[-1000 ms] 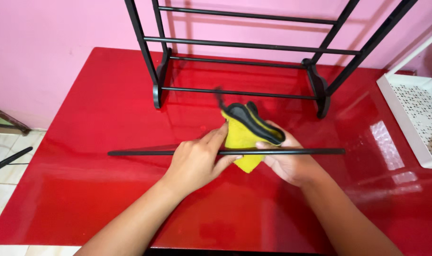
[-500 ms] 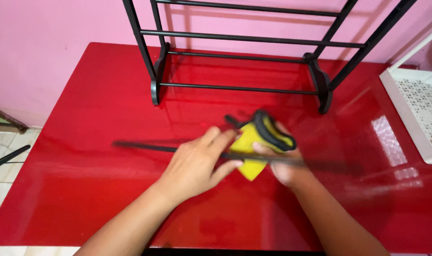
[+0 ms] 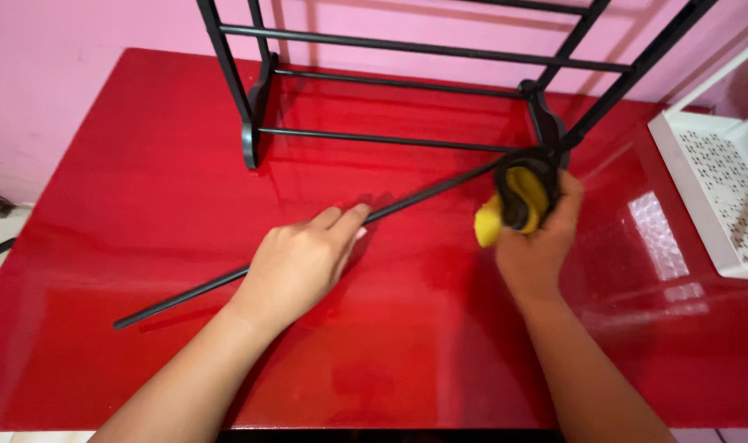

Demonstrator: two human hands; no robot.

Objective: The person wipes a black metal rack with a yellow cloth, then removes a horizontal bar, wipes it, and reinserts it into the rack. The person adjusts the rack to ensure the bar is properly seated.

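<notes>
A long thin black rod (image 3: 427, 195) lies slanted across the red table (image 3: 144, 180), from lower left up to the right. My left hand (image 3: 301, 261) grips it near its middle. My right hand (image 3: 538, 238) is closed around a yellow cloth (image 3: 490, 223) with a black strap or edge, wrapped over the rod's right end close to the rack's right foot. The rod's far tip is hidden inside the cloth.
A black metal rack (image 3: 407, 90) with horizontal bars stands at the back of the table against a pink wall. A white perforated shelf unit (image 3: 718, 180) sits at the right edge. Tiled floor shows at the far left.
The rod has swung from level to slanted, its right end raised toward the rack. My right hand slid the yellow cloth along it to the right end.
</notes>
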